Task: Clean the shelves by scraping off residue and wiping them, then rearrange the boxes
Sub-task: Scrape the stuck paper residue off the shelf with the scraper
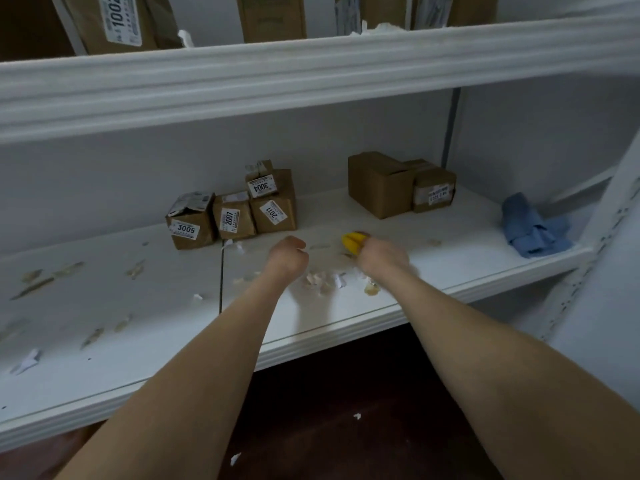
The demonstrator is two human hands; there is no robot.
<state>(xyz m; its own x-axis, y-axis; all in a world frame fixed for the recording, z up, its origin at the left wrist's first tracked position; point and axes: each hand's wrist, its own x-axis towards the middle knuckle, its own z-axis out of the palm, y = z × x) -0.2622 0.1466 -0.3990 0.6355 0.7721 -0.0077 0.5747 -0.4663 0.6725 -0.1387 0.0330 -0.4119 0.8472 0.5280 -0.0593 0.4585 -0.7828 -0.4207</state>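
Both forearms extend over the white shelf (467, 251). Right hand (382, 258) grips a yellow scraper (352, 241); left hand (287, 258) is curled, holding nothing. Scraped paper residue (325, 282) lies between the hands, numbered cardboard boxes (232, 218) behind-left of the grip, blue cloth (533, 230) well right

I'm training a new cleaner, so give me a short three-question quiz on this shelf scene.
1. True or false: the crumpled blue cloth lies at the right end of the white shelf.
2. The right hand grips: A) the cloth B) a yellow plastic scraper C) a box.
3. Fill in: the leftmost brown cardboard box on that shelf bears the number ____.
Key: 1 true; 2 B; 3 3005.
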